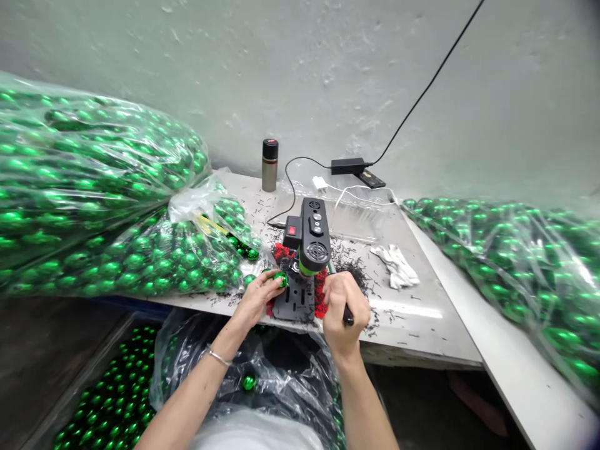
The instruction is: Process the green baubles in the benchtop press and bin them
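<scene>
Clear bag of green balls (94, 169) at left of frame; black machine (315, 234) at centre; right hand (345, 306), lower right of centre, clamped around black handle (348, 316); left hand (260, 292) pinching a shiny green ball (282, 277) near centre.

Not a single readable word or number. Too small to make out: a red mark (270, 141) on the black lid (270, 150) of the bottle (269, 176) and a yellowish one on the flat black object (373, 180), both near the desk's (422, 334) back edge.
</scene>
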{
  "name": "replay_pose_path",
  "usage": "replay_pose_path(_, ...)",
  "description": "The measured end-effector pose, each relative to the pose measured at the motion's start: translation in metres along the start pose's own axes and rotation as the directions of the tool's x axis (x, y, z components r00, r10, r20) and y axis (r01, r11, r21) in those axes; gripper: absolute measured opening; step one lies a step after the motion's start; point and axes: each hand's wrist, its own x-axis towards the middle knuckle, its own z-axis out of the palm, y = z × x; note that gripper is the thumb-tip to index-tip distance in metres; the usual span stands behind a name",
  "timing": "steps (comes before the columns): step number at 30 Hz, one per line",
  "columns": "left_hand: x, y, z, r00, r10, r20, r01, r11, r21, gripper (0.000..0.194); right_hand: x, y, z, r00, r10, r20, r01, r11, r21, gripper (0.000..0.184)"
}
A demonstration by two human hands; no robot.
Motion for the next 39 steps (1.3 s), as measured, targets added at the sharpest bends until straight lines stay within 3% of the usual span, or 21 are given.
replay_pose_path(3,0.001,-0.013,0.009,0.996,0.086,0.023,-0.089,0.981,0.174,0.039,0.004,-0.002,0.000,1.000,-0.005,0.005,0.005,1.000,-0.005,0.031)
replay_pose_path(5,0.002,-0.018,0.013,0.984,0.172,0.050,-0.179,0.921,0.346,0.034,0.003,-0.002,-0.001,1.000,-0.007,0.009,0.007,1.000,-0.013,0.030)
replay_pose_path(7,0.002,-0.021,0.016,0.965,0.247,0.087,-0.255,0.810,0.529,0.033,0.000,0.000,-0.001,1.000,-0.009,0.014,0.009,1.000,-0.022,0.030)
replay_pose_path(10,-0.001,-0.025,0.016,0.915,0.364,0.175,-0.368,0.574,0.732,0.035,-0.004,0.001,-0.001,1.000,-0.024,0.019,0.025,0.999,-0.033,0.029)
replay_pose_path(13,-0.001,-0.032,0.014,0.836,0.479,0.268,-0.475,0.386,0.791,0.032,-0.007,0.003,-0.002,0.999,-0.042,0.030,0.044,0.998,-0.038,0.028)
replay_pose_path(18,0.002,-0.046,0.011,0.740,0.593,0.316,-0.533,0.233,0.813,0.028,-0.012,0.004,-0.002,0.999,-0.042,0.033,0.043,0.998,-0.050,0.028)
replay_pose_path(23,0.004,-0.049,0.009,0.719,0.602,0.346,-0.551,0.191,0.812,0.028,-0.024,0.010,0.000,0.998,-0.048,0.028,0.050,0.997,-0.065,0.027)
replay_pose_path(31,0.002,-0.046,0.009,0.729,0.583,0.360,-0.561,0.206,0.802,0.029,-0.061,0.041,0.009,0.987,-0.157,0.022,0.159,0.978,-0.136,0.027)
replay_pose_path(39,0.003,-0.047,0.009,0.726,0.586,0.360,-0.566,0.212,0.797,0.028,-0.069,0.049,0.015,0.985,-0.167,-0.029,0.163,0.981,-0.107,0.029)
